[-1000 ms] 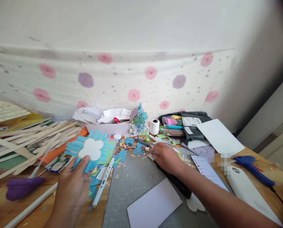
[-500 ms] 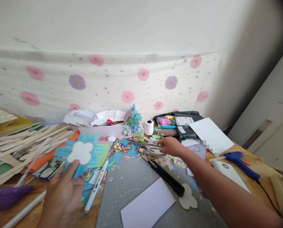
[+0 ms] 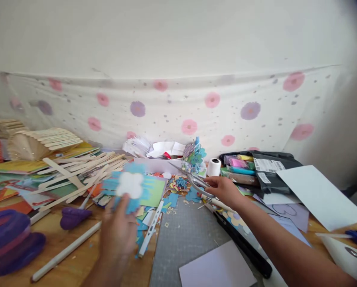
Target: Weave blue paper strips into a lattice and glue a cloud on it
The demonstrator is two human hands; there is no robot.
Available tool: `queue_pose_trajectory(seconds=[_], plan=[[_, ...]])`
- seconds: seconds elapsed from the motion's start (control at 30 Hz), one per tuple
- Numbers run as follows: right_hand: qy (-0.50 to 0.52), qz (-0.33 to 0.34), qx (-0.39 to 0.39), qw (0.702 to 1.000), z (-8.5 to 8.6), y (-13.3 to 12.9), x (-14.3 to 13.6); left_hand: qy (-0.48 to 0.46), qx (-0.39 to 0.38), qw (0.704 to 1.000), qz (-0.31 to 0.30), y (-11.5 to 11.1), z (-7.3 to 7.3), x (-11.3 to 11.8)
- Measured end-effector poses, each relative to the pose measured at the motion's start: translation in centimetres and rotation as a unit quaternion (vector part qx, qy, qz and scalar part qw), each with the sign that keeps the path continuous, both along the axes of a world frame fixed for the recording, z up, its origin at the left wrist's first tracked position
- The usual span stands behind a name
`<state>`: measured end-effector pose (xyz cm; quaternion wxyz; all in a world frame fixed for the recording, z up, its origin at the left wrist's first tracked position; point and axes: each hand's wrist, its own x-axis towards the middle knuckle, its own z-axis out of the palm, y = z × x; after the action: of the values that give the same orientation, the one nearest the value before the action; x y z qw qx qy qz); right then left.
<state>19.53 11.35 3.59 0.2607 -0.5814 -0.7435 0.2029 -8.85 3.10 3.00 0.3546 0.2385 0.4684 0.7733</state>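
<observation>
A white flower-shaped piece backed with fringed blue paper (image 3: 130, 185) is held up in my left hand (image 3: 120, 227), thumb over its lower edge; the hand is blurred. On the right, my right hand (image 3: 223, 189) grips the handles of silver-grey scissors (image 3: 198, 182), whose blades point up and left above the paper scraps. A black-handled cutter (image 3: 241, 243) lies on the grey cutting mat (image 3: 178, 235) below my right forearm, beside a pale lilac card (image 3: 218, 267).
Wooden sticks (image 3: 76, 171) pile up at the left, near a purple glue applicator (image 3: 75, 217). A white thread spool (image 3: 214, 167) and a black bag of coloured packets (image 3: 274, 169) stand behind. A white sheet (image 3: 322, 195) lies at the right.
The camera view has turned left. The scissors, lying among the scraps before, are now lifted in my right hand with their blades raised. My left hand still holds the flower piece.
</observation>
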Motion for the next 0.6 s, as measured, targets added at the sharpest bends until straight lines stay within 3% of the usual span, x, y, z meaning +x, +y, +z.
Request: queue_pose_trajectory(seconds=[0.1, 0.23, 0.4, 0.6], plan=[[-0.019, -0.030, 0.011, 0.999, 1.5, 1.7, -1.6, 0.061, -0.056, 0.975, -0.204, -1.0, -2.2, 3.8], [-0.083, -0.014, 0.012, 0.996, 5.4, 4.3, -3.5, 0.165, -0.061, 0.917, -0.358, -1.6, -3.6, 5.7], [-0.193, 0.018, -0.011, 0.981, 9.0, 7.1, -6.8, 0.256, -0.059, 0.877, -0.403, -1.6, -3.2, 4.9], [-0.271, 0.015, -0.037, 0.962, 10.2, 10.5, -11.5, 0.394, -0.050, 0.837, -0.376, -1.9, -3.4, 5.2]])
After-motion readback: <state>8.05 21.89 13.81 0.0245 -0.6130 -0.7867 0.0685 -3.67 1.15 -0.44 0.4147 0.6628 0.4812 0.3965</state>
